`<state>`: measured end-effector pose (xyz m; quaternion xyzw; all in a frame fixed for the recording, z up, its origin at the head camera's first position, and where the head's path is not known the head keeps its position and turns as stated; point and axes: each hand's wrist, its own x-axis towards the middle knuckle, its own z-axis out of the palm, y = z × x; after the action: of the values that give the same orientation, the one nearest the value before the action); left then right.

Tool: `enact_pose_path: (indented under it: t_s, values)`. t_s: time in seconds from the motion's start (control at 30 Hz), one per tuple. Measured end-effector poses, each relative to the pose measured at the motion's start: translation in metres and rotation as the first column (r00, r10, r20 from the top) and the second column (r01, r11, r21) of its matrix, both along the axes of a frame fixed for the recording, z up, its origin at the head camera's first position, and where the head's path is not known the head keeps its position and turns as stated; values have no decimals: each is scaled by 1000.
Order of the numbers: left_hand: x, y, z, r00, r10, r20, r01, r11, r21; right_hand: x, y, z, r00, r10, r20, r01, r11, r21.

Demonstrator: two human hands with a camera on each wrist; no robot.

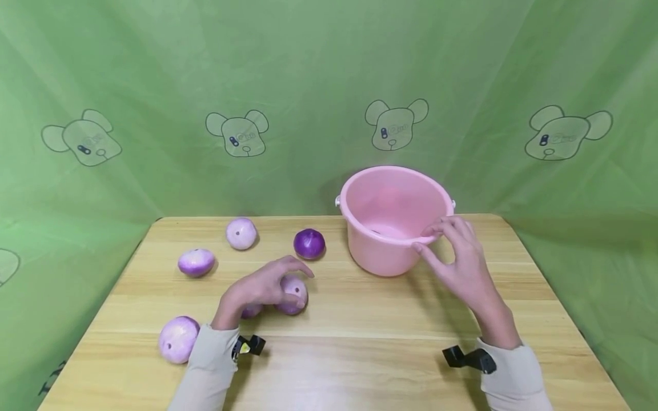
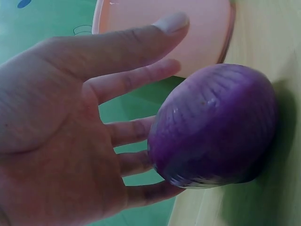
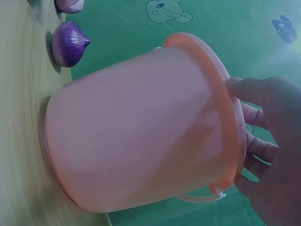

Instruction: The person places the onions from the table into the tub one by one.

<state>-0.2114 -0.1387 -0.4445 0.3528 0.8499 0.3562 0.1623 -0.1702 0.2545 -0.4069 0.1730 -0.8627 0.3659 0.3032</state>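
Observation:
My left hand [image 1: 269, 282] reaches over a pale purple onion [image 1: 294, 288], its fingers and thumb spread and curved above it. A second onion [image 1: 252, 310] is partly hidden under that hand. In the left wrist view the fingers reach behind a large purple onion [image 2: 216, 127], while the thumb stands apart from it. With my right hand [image 1: 465, 260] I hold the near right rim of a pink bucket [image 1: 382, 254], thumb outside and fingers over the inside. The bucket stands upright on the table, its side facing the right wrist view.
A deep purple onion [image 1: 309, 244] lies left of the bucket. More pale onions lie along the left: one at the back [image 1: 241, 233], one at mid-left [image 1: 196, 262] and one near the left sleeve [image 1: 179, 339]. Green cloth [image 1: 308, 68] surrounds the wooden table [image 1: 360, 371].

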Motion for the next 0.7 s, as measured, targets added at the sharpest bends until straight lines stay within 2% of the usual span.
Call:
enact_pose_path:
  t_s: [0.23,0.6,0.7]
  values:
    - [2,2,1,996,27,88,-23,999,-47,0,1,0,1000,0,0,0,1000,3]
    - [3,6,-5,988,74,133,-61,993,-99,1,1,-1,1000,-2,-2,2,1000,2]
    - [3,7,-6,990,76,123,-63,992,-109,0,1,-1,1000,-2,1,2,1000,1]
